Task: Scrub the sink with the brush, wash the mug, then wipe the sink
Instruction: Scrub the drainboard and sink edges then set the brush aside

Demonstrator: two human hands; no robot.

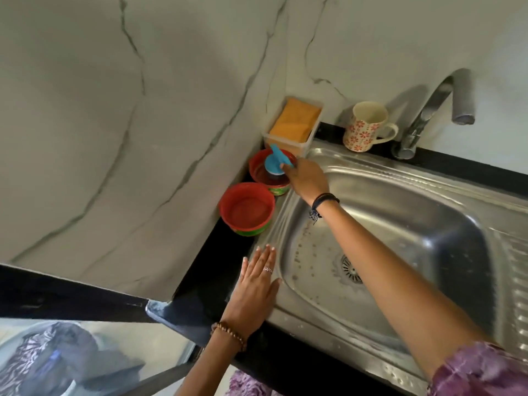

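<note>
Head view showed the right hand (307,178) gripping the blue brush (276,164) in a red tub (270,174) at the sink's (400,178) back-left corner, hemmed by the wall. Left hand (257,284) lay flat, fingers straight, on the sink's left rim. Mug (365,127) stood on the back rim beside the tap (428,115). Basin was open; brush bristles were hidden in the tub.

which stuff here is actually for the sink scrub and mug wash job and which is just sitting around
For the job:
- blue brush, gripped by the right hand
- sink
- floral mug by the tap
- orange sponge in its holder, likely for wiping

Just lying about:
- empty red bowl
- red bowl under the brush
- left hand, flat on the sink rim
</note>
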